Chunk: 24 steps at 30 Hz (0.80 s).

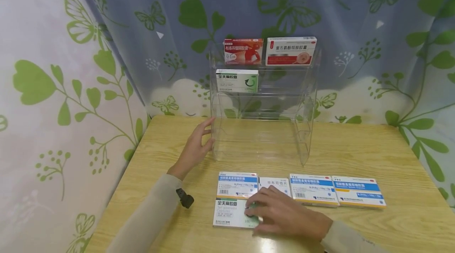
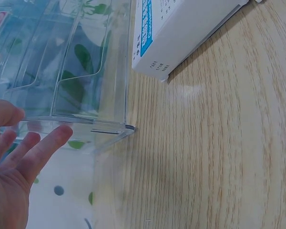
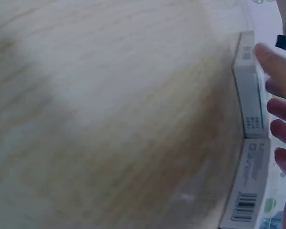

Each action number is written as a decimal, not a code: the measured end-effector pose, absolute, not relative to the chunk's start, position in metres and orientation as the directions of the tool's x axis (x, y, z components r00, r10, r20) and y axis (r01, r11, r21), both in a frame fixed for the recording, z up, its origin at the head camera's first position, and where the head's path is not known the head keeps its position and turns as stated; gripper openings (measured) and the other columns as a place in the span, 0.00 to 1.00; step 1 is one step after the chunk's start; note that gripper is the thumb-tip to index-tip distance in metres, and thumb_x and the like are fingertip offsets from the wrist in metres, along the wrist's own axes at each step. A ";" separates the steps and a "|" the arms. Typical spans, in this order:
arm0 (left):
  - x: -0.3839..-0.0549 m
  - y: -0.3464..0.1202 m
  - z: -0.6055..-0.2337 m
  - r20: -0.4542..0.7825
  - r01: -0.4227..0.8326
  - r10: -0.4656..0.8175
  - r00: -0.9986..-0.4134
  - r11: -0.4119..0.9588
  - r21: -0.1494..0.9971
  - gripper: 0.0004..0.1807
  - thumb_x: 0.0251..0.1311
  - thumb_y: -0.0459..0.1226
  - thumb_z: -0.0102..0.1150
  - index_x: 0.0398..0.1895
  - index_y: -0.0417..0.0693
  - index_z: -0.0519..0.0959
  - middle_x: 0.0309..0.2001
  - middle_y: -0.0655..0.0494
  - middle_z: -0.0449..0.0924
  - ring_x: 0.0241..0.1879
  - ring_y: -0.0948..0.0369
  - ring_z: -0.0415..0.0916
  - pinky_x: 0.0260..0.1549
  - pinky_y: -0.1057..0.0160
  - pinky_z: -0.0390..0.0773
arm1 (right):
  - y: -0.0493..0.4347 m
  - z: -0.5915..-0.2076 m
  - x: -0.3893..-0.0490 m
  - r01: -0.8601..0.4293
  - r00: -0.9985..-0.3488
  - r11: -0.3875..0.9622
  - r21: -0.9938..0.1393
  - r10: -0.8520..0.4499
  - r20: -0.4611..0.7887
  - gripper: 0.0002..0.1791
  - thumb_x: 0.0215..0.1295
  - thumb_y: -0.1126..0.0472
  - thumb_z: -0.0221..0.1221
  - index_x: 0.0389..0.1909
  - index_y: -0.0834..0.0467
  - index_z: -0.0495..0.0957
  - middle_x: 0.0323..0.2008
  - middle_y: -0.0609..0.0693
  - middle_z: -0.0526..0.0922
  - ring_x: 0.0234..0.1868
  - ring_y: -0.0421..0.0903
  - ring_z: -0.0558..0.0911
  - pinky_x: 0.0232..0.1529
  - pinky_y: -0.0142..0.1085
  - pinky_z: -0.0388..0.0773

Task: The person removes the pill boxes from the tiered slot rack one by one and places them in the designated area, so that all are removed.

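Note:
My left hand rests its fingers against the left side panel of a clear acrylic tiered rack. The left wrist view has the fingertips at the panel's edge. Over the right end of a white and green medicine box is my right hand, its fingers slightly bent and covering part of the print. In the right wrist view those fingers hang beside the box's upper face, not wrapped round it. Just behind lies a white medicine box, partly hidden by the hand, next to a blue and white medicine box.
Two more blue and white boxes lie to the right on the wooden table. On the rack's top tier stand a red box and a white and red box; a white and green box stands one tier lower. Patterned curtain hangs behind.

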State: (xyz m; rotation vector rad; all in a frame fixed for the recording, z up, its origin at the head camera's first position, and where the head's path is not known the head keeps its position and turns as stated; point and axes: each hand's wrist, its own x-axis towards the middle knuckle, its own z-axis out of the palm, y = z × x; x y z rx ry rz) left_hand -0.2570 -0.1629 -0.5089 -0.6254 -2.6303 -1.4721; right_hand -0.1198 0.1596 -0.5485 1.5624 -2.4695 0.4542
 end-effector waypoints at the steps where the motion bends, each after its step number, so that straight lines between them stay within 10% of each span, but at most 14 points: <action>1: -0.257 -0.163 -0.509 0.250 0.379 0.318 -0.915 0.462 0.802 0.43 0.78 0.25 0.59 0.89 0.60 0.56 0.85 0.46 0.58 0.74 0.38 0.73 0.50 0.55 0.94 | 0.160 -0.546 -0.122 -0.897 -0.442 0.408 -0.171 -0.837 0.322 0.24 0.71 0.34 0.67 0.60 0.41 0.87 0.61 0.38 0.85 0.60 0.39 0.80 0.59 0.39 0.83; 15: -0.257 -0.164 -0.510 0.263 0.394 0.323 -0.909 0.466 0.792 0.42 0.79 0.27 0.58 0.88 0.60 0.56 0.85 0.46 0.58 0.74 0.38 0.74 0.52 0.55 0.94 | 0.169 -0.449 -0.213 -0.742 -0.667 0.427 -0.518 -0.550 0.502 0.22 0.68 0.65 0.73 0.62 0.59 0.85 0.62 0.56 0.87 0.61 0.53 0.85 0.54 0.44 0.91; 24: -0.257 -0.164 -0.511 0.246 0.379 0.322 -0.914 0.465 0.800 0.43 0.79 0.27 0.59 0.88 0.63 0.55 0.85 0.48 0.58 0.74 0.40 0.73 0.51 0.58 0.94 | 0.168 -0.383 -0.272 -0.676 -0.736 0.481 -0.559 -0.408 0.540 0.23 0.72 0.65 0.72 0.66 0.62 0.83 0.62 0.59 0.85 0.54 0.57 0.89 0.58 0.56 0.90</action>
